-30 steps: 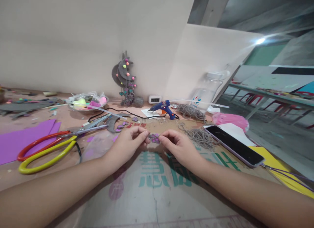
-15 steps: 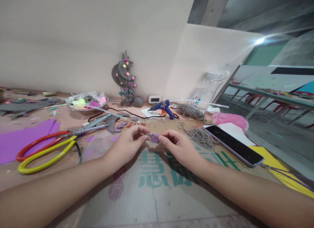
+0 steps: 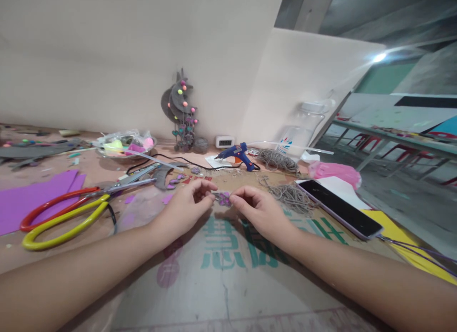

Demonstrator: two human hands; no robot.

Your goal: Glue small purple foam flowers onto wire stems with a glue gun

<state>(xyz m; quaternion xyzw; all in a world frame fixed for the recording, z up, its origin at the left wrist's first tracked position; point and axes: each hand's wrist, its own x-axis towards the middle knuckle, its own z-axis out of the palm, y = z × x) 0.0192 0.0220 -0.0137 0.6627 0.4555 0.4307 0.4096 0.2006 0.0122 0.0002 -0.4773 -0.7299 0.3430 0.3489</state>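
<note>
Between my hands, above the cardboard sheet (image 3: 171, 303), is a small purple and grey piece (image 3: 224, 199). My left hand (image 3: 194, 202) pinches a thin grey bit at its left end. My right hand (image 3: 250, 206) has thumb and forefinger closed on its right edge. Just beyond them lie a grey felt crescent (image 3: 162, 176) and small purple pieces (image 3: 173, 181). Loose grey yarn (image 3: 293, 197) rests to the right of my right hand. A blue glue gun (image 3: 241, 156) stands farther back.
Large scissors (image 3: 66, 220) with red and yellow handles and purple sheets (image 3: 35, 199) lie left. A phone (image 3: 339, 208) is at right. Behind are a plastic-covered bowl (image 3: 124, 146), a hanging moon ornament (image 3: 182, 103), a small clock (image 3: 224, 141) and a clear bottle (image 3: 302, 127).
The purple and grey piece has shifted slightly in my fingers, and a little more grey shows beside my left fingertips. The whole view has moved slightly.
</note>
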